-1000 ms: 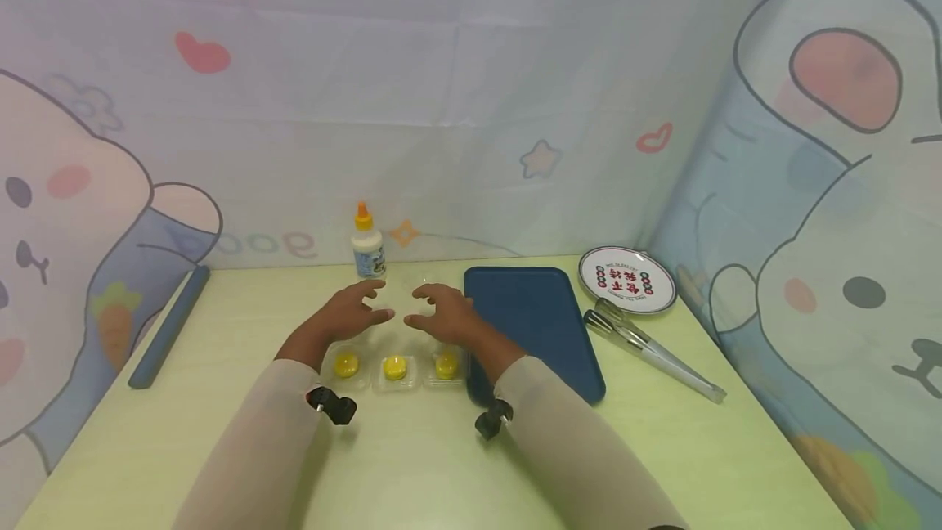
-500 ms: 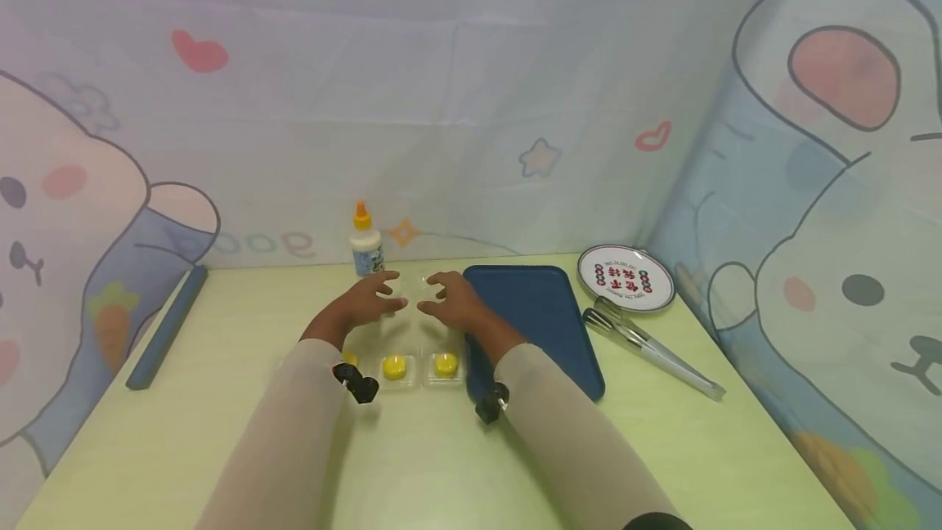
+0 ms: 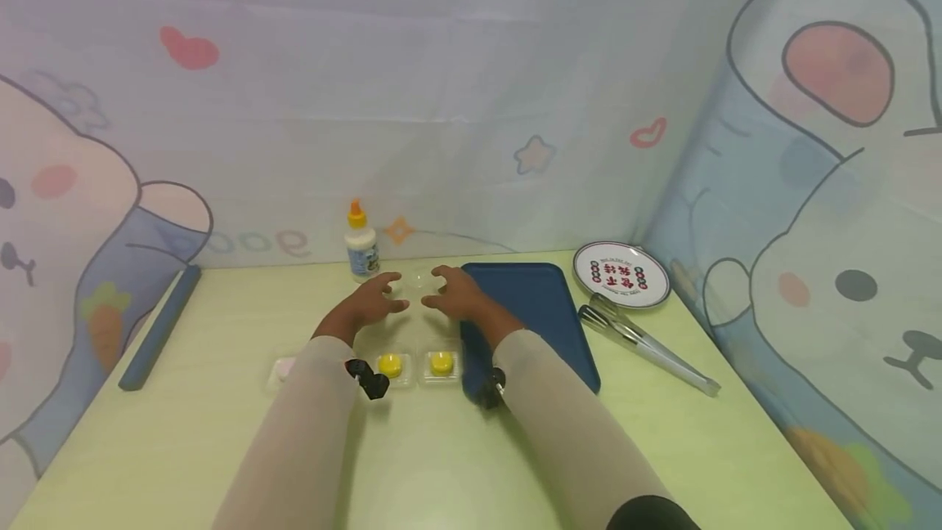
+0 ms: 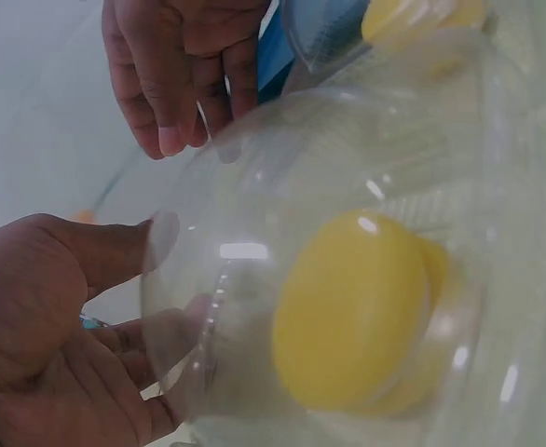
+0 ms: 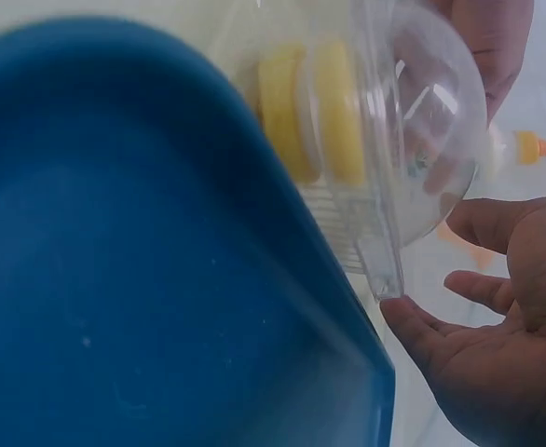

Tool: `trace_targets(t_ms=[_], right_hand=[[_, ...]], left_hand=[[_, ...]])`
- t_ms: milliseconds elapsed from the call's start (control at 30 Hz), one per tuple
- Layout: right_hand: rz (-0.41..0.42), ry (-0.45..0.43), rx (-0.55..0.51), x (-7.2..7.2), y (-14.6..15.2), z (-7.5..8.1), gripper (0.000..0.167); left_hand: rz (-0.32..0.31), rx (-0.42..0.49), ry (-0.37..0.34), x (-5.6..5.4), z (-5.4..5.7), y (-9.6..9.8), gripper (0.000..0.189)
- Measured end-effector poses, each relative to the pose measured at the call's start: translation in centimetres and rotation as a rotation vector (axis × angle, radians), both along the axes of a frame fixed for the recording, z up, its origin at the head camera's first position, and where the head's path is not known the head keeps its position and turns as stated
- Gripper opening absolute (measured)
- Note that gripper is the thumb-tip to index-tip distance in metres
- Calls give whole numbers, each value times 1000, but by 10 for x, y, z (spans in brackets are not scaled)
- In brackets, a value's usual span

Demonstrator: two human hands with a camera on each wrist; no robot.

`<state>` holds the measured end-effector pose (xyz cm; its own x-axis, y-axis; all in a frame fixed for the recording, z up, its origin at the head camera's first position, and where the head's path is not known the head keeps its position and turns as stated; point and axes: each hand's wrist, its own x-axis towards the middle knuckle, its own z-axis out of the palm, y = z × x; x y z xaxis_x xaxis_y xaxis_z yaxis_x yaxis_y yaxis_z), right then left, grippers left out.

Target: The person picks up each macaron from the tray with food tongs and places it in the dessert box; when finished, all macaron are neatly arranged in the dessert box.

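My left hand [image 3: 371,301] hovers with parted, loosely bent fingers behind the front clear boxes. Facing it, my right hand [image 3: 458,299] has the same shape, at the blue tray's left edge. Between them is something clear and hard to make out. Yellow macarons [image 3: 390,366] sit in clear plastic boxes in front of the hands. In the left wrist view a clear domed lid [image 4: 245,186] covers a yellow macaron [image 4: 352,312], with my left thumb seen through it. In the right wrist view my right fingertips appear close to a clear box's dome [image 5: 441,102]; contact cannot be told.
A dark blue tray [image 3: 540,309] lies to the right, with a patterned plate [image 3: 621,275] and metal tongs [image 3: 648,343] beyond it. A white bottle with an orange tip [image 3: 361,244] stands behind my left hand. A blue-grey bar [image 3: 160,327] lies far left; a clear box with something pinkish [image 3: 283,369] is by my left sleeve.
My left hand has moved right and slightly away from me. Its sleeve now covers the leftmost yellow macaron and uncovers the pinkish thing. My right hand has shifted slightly away from me.
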<state>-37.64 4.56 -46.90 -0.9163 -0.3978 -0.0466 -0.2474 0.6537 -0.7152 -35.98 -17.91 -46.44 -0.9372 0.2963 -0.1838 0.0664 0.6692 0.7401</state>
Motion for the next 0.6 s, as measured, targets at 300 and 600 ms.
trace_targets(t_ms=[300,600], right_hand=[[21,-23,34,-6,-1,0,67],[25,-46,11,-13,1,-6,67]], left_hand=[[-8,-33,24,-6,-6,2,76],[3,-62,26,-12,-11,5,77]])
